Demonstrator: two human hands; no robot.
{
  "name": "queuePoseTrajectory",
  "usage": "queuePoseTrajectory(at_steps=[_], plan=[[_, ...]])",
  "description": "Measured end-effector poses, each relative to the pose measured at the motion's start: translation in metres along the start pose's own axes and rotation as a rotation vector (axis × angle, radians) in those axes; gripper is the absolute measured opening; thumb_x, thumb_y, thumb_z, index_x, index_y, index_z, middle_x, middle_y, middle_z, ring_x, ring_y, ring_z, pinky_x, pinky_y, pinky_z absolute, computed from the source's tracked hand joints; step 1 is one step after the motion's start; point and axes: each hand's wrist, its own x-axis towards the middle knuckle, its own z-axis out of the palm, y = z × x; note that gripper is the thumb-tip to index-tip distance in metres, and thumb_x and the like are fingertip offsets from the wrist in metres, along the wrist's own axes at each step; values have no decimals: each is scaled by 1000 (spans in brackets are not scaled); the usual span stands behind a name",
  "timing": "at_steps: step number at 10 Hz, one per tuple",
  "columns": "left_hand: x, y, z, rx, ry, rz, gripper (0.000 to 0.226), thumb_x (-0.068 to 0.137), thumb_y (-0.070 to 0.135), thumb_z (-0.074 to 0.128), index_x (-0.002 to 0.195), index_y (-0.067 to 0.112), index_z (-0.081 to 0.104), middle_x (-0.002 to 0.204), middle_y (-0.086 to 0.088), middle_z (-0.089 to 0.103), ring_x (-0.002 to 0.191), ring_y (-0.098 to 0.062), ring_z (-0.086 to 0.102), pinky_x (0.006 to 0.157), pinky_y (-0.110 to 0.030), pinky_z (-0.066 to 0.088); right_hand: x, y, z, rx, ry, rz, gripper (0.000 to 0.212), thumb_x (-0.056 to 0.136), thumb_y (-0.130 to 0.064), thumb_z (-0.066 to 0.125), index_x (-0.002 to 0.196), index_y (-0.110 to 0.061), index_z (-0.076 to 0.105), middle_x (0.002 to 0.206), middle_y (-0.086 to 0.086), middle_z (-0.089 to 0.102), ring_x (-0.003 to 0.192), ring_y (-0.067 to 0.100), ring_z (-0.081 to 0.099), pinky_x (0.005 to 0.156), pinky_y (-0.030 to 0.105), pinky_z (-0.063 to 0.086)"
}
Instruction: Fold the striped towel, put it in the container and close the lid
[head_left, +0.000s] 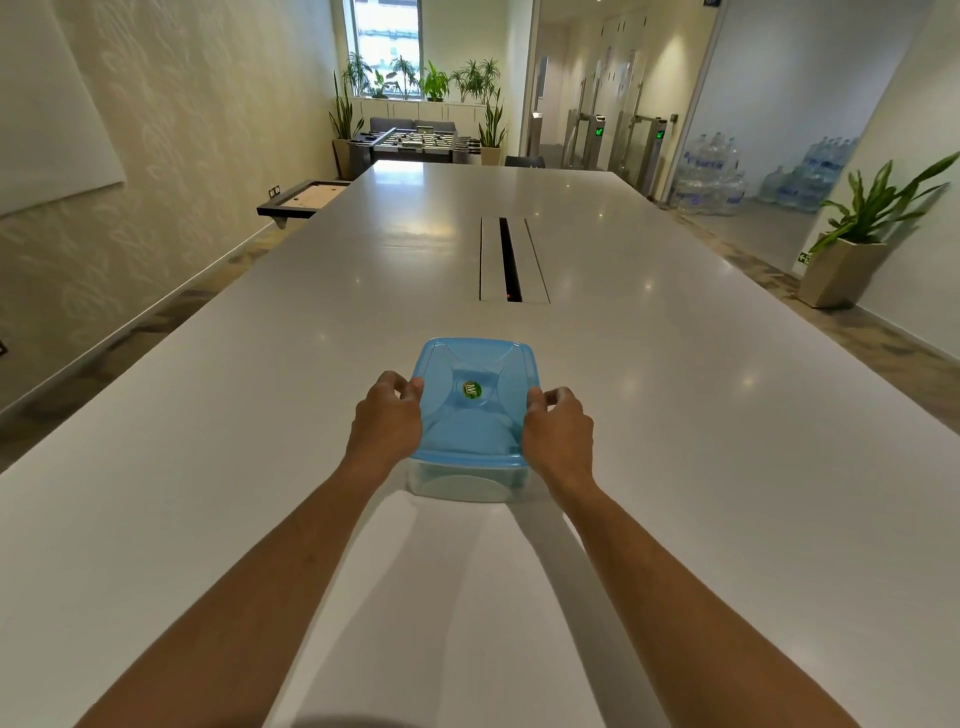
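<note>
The person's left hand (387, 415) and right hand (558, 423) are gripping opposite sides of the blue lid (475, 400) sitting on the clear container (462, 483), near on the white table (260, 364). Something pale blue is showing inside, indistinctly. A cable slot (511, 260) is lying farther off, nothing blocking between.

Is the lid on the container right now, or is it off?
On. The blue lid covers the container, with the left hand and right hand at its edges. Whether it has fully snapped shut cannot be told.
</note>
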Motion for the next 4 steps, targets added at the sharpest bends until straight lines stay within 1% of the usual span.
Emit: queuePoseTrajectory(at_steps=[1, 2, 3, 4], plan=[[-4, -2, 0, -43, 44, 12, 34, 98, 40, 42, 97, 11, 59, 89, -7, 61, 85, -31, 58, 69, -35, 40, -3, 0, 0, 10, 12, 8, 30, 97, -38, 42, 98, -12, 57, 91, 4, 63, 85, 24, 63, 75, 43, 54], [-6, -1, -2, -21, 86, 5, 33, 97, 37, 41, 95, 13, 64, 89, -8, 62, 87, -32, 58, 71, -36, 42, -6, -1, 0, -4, 27, 39, 35, 96, -45, 39, 101, -17, 58, 96, 5, 66, 85, 23, 63, 76, 43, 54], [-8, 4, -8, 19, -30, -75, 43, 95, 51, 36, 98, 17, 62, 94, -10, 62, 85, -30, 56, 73, -39, 50, -14, -11, -9, 7, -20, 116, 54, 96, -60, 29, 102, -15, 60, 97, 6, 65, 88, 24, 59, 75, 37, 45], [-11, 12, -16, -132, -136, -182, 70, 85, 75, 26, 107, 16, 57, 102, -11, 60, 94, -31, 59, 74, -38, 53, -20, -20, -20, 71, -49, 177, 80, 86, -77, 15, 93, -12, 61, 88, 7, 63, 86, 26, 61, 78, 41, 51]])
